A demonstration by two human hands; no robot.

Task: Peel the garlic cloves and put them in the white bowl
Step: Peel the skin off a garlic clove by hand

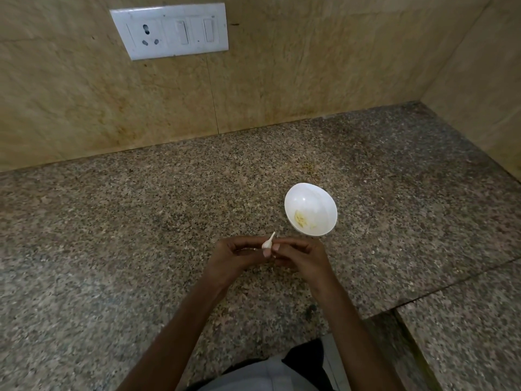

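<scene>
A garlic clove (267, 244) is pinched between the curled fingertips of the left hand (236, 256) and the right hand (300, 258). Just beyond the right hand, a white bowl (310, 190) holding peeled cloves (300, 219) is set on the speckled granite counter (135, 227). Farther off, beyond the left hand, a white switch plate (169, 32) is mounted on the beige tiled wall (324, 66).

No word, number or brand can be read anywhere in front of me. The white switch plate (169, 31), on the wall well beyond my left hand (234, 253) and off to its left, carries a tiny dark mark near its top right corner, too small to make out. The white bowl (307, 193), just beyond my right hand (298, 253), shows no legible print.
</scene>
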